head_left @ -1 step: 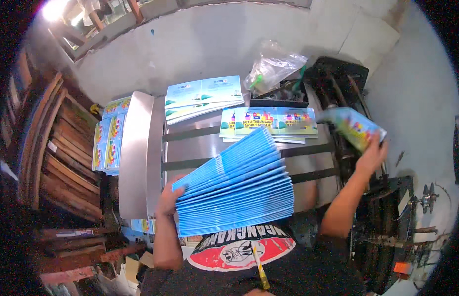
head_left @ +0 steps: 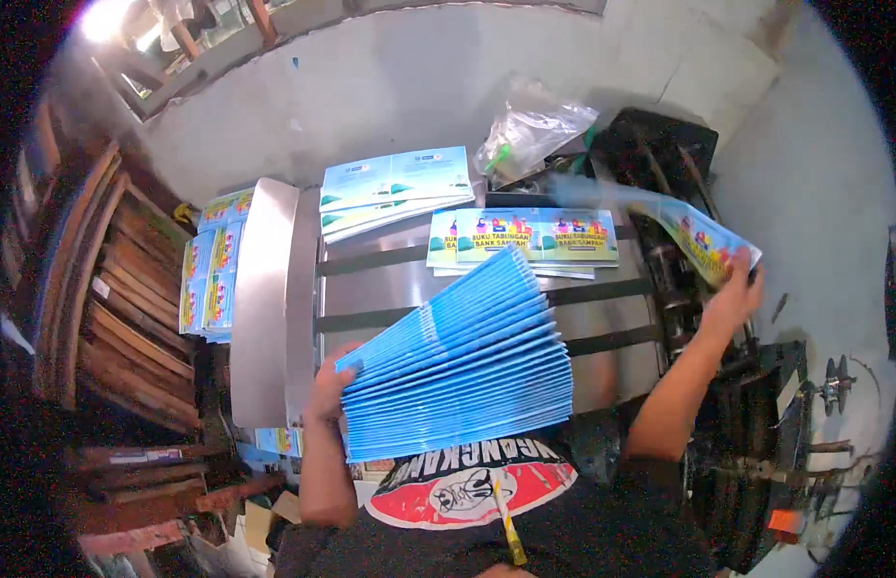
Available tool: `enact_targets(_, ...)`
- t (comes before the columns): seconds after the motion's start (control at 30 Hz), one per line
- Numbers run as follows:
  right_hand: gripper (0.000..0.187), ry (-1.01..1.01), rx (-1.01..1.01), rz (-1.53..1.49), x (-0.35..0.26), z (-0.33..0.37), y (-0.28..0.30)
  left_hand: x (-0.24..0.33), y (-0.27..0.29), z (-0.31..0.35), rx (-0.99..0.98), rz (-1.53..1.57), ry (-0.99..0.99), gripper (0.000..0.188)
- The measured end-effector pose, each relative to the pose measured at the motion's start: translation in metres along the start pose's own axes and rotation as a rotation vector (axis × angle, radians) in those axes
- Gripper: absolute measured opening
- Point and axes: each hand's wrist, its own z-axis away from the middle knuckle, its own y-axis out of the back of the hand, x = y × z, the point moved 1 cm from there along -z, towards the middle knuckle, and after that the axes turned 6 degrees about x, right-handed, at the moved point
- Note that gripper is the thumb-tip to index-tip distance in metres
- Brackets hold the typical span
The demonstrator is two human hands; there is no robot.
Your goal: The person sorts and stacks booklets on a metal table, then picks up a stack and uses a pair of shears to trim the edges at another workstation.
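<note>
A thick fanned stack of blue printed sheets [head_left: 457, 376] spreads in front of my chest, its folded edges stepped toward me. At its left corner, my left hand [head_left: 330, 383] grips it, with the fingers underneath hidden. Out to the right, my right hand [head_left: 737, 287] pinches the near end of a colourful printed sheet [head_left: 696, 236]. That sheet hangs in the air over the dark machine, bent, its far end smeared by motion.
On the metal table [head_left: 371, 289] with dark strips lie a pile of colourful covers [head_left: 578, 236] and a pale-blue pile [head_left: 395, 183]. Behind them are a black box [head_left: 510, 199] and a clear plastic bag [head_left: 534, 130]. Bundled covers [head_left: 217, 260] stand at left, dark machinery [head_left: 674, 318] at right.
The sheet in my right hand has swung out, its far end now reaching up and left over the cover pile. My left hand and the fanned stack look nearly unchanged.
</note>
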Motion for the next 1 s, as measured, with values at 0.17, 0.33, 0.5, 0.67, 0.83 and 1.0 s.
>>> enact_targets(0.17, 0.027, 0.310, -0.434, -0.120, -0.013, 0.038, -0.050, -0.012, 0.015, -0.010, -0.235, -0.063, -0.073, 0.060)
enact_targets(0.33, 0.022, -0.059, -1.068, -0.107, 0.025, 0.121, -0.080, 0.000, 0.007, -0.003, -0.369, -0.219, -0.197, 0.053)
enact_targets(0.5, 0.058, -0.829, -1.335, -0.304, 0.087, 0.184, -0.053, -0.040, 0.060, -0.025, 0.122, 0.341, -0.271, 0.043)
enact_targets(0.67, 0.077, -0.422, -1.140, -0.023, 0.133, 0.189, -0.036, 0.003, -0.014, -0.025, 0.093, -0.112, -0.257, 0.056)
enact_targets(0.83, 0.087, -0.774, -1.139, -0.263, 0.078, 0.201, -0.011, -0.031, -0.003, -0.013, -0.002, 0.429, -0.063, 0.070)
enact_targets(1.0, 0.088, -0.795, -1.200, -0.236, 0.060, 0.210, 0.018, -0.014, -0.025, 0.018, -0.057, 0.244, -0.298, 0.080)
